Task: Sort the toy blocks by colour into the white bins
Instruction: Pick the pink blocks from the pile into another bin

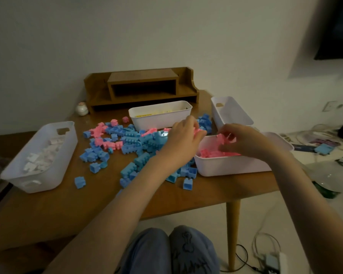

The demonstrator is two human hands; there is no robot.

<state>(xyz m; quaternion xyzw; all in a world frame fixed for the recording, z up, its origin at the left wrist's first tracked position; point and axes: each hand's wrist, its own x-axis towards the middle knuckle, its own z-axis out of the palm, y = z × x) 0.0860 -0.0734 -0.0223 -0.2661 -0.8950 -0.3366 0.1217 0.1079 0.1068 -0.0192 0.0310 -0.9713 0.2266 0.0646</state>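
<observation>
A heap of blue blocks and pink blocks covers the middle of the wooden table. My left hand holds a pink block at the left rim of the white bin of pink blocks. My right hand pinches another pink block above that same bin. A white bin of white blocks stands at the left. At the back, a bin of yellow blocks sits behind the heap. A further white bin stands at the back right; I cannot see its inside.
A wooden desk shelf stands against the wall, with a small round jar to its left. Loose cables and a power adapter lie on the floor at the right. My knees are under the table's front edge.
</observation>
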